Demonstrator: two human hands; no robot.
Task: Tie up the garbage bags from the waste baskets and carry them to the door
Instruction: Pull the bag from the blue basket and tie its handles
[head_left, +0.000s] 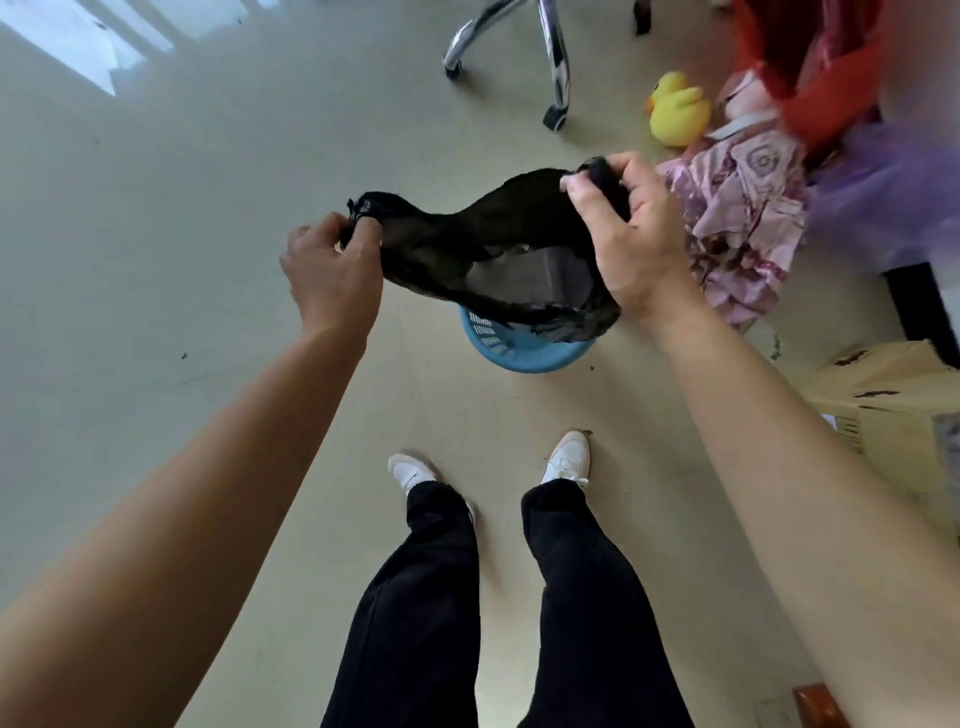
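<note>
A black garbage bag (467, 234) is stretched wide between my two hands above a blue waste basket (524, 348) that stands on the floor. My left hand (332, 270) pinches the bag's left rim into a bunch. My right hand (628, 234) grips the right rim, a gathered corner sticking up past the fingers. The bag's mouth gapes open toward me and its lower part hangs down into the basket. Only the near rim and slotted wall of the basket show beneath the bag.
My feet in white shoes (566, 457) stand just behind the basket. A chrome swivel-chair base (556, 57) is ahead. A yellow plush duck (675, 109) and a doll in a pink dress (737, 208) lie to the right. A cardboard box (893, 410) sits at my right.
</note>
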